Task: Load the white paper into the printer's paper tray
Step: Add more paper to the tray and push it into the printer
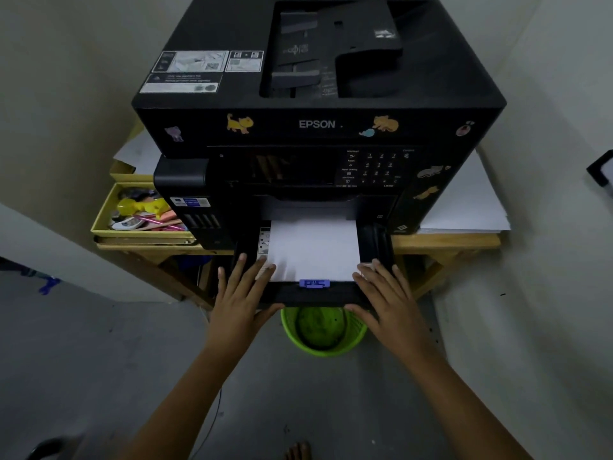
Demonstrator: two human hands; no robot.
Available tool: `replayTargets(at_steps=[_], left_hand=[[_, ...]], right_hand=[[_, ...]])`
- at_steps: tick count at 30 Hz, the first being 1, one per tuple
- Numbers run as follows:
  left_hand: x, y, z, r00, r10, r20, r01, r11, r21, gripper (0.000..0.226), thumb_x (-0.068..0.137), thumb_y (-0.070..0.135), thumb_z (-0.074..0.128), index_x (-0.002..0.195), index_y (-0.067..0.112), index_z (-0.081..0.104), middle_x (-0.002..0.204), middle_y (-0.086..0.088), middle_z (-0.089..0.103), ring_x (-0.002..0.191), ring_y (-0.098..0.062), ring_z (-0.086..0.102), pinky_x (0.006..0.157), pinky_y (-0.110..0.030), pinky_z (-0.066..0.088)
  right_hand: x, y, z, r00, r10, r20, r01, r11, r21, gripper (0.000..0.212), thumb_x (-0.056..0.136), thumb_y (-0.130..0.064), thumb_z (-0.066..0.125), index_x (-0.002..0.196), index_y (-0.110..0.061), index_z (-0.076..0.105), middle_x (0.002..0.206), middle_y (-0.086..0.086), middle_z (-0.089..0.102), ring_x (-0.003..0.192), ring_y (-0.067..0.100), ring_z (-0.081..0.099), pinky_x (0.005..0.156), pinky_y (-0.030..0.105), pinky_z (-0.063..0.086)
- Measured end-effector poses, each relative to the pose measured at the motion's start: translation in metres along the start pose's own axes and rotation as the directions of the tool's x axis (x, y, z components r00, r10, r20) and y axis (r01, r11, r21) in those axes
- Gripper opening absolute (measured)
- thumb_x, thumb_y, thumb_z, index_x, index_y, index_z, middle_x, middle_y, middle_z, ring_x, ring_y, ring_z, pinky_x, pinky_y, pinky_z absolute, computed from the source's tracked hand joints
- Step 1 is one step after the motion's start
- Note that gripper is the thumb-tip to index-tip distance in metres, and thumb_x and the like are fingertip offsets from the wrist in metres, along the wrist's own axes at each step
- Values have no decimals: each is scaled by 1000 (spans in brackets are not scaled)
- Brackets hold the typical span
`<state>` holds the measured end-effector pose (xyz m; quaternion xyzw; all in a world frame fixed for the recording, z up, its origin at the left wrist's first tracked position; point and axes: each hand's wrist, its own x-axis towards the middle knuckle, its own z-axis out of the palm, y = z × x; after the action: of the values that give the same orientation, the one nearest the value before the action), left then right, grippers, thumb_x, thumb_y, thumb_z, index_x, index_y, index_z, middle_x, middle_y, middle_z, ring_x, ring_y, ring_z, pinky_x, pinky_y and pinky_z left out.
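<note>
A black Epson printer [318,124] with cat stickers stands on a wooden table. Its paper tray [315,293] is pulled out at the bottom front, with a stack of white paper [313,249] lying flat inside and a blue guide clip [314,283] at the paper's near edge. My left hand [243,293] lies flat on the tray's left front corner, fingers spread, fingertips touching the paper's left edge. My right hand [386,297] rests on the right front corner, thumb under the tray's front lip. Neither hand grips the paper.
A yellow box [99,224] of pens and small items sits left of the printer. More white sheets [464,207] are stacked on the wooden table [444,242] to the right. A green mesh bin [323,330] stands on the grey floor beneath the tray.
</note>
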<state>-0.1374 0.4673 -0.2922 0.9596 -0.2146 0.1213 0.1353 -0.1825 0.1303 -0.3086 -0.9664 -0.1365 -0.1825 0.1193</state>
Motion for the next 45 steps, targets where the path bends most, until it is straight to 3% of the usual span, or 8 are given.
replayTargets(at_steps=[5, 8, 20, 24, 30, 35, 39, 45], left_hand=[[-11, 4, 16, 990, 49, -136, -67, 989, -132, 48, 102, 40, 64, 140, 12, 71, 147, -8, 68, 148, -36, 53, 124, -67, 32], [-10, 8, 20, 985, 41, -168, -66, 986, -150, 42, 101, 34, 67, 135, 11, 74, 139, -7, 73, 136, -33, 64, 122, -65, 35], [34, 8, 21, 978, -146, -146, 107, 963, -247, 42, 100, 34, 67, 133, 9, 75, 137, -7, 74, 140, -31, 60, 127, -58, 32], [52, 5, 23, 962, -187, -199, 130, 955, -266, 35, 95, 28, 78, 123, 9, 80, 126, -7, 79, 126, -29, 69, 120, -54, 44], [70, 11, 26, 933, -240, -267, 180, 957, -229, 28, 92, 23, 84, 117, 9, 82, 116, -5, 81, 121, -30, 67, 104, -39, 55], [81, 10, 30, 897, -272, -349, 256, 962, -90, 27, 95, 38, 80, 114, 20, 84, 108, 0, 75, 96, -36, 57, 78, -49, 47], [90, 8, 35, 903, -303, -305, 264, 951, -162, 29, 97, 37, 78, 117, 18, 84, 94, -2, 73, 82, -28, 56, 68, -45, 47], [100, 12, 36, 872, -421, -250, 321, 877, -359, 27, 95, 32, 82, 115, 15, 84, 96, 1, 77, 76, -18, 71, 66, -39, 59]], right_hand=[[-7, -4, 13, 994, -73, -83, 78, 996, 52, 50, 107, -41, 62, 144, -7, 69, 155, 7, 63, 151, 29, 53, 124, 57, 43], [-5, -5, 17, 986, -81, -149, 92, 993, 71, 46, 104, -34, 69, 141, -7, 71, 151, 8, 67, 145, 28, 59, 122, 55, 46], [40, 1, 31, 984, 87, -155, -50, 973, 223, 40, 99, -20, 79, 135, -2, 74, 141, 12, 72, 139, 30, 62, 120, 48, 49], [56, 0, 26, 980, 153, -124, -122, 967, 225, 41, 99, -20, 81, 135, -2, 74, 140, 12, 69, 137, 31, 60, 117, 46, 51], [71, -2, 22, 955, 255, -152, -240, 965, 108, 27, 100, -31, 80, 123, -17, 79, 120, 7, 64, 112, 31, 54, 94, 43, 52], [82, 0, 29, 953, 284, -108, -270, 955, 126, 26, 102, -32, 76, 123, -16, 77, 108, 4, 66, 99, 28, 60, 81, 44, 51], [93, 3, 30, 937, 340, -81, -311, 917, 251, 23, 101, -27, 77, 118, -11, 75, 106, 4, 66, 99, 24, 59, 84, 39, 52], [105, 5, 29, 922, 377, -93, -334, 892, 305, 18, 98, -24, 80, 105, -10, 72, 96, 2, 64, 95, 17, 53, 79, 34, 49]])
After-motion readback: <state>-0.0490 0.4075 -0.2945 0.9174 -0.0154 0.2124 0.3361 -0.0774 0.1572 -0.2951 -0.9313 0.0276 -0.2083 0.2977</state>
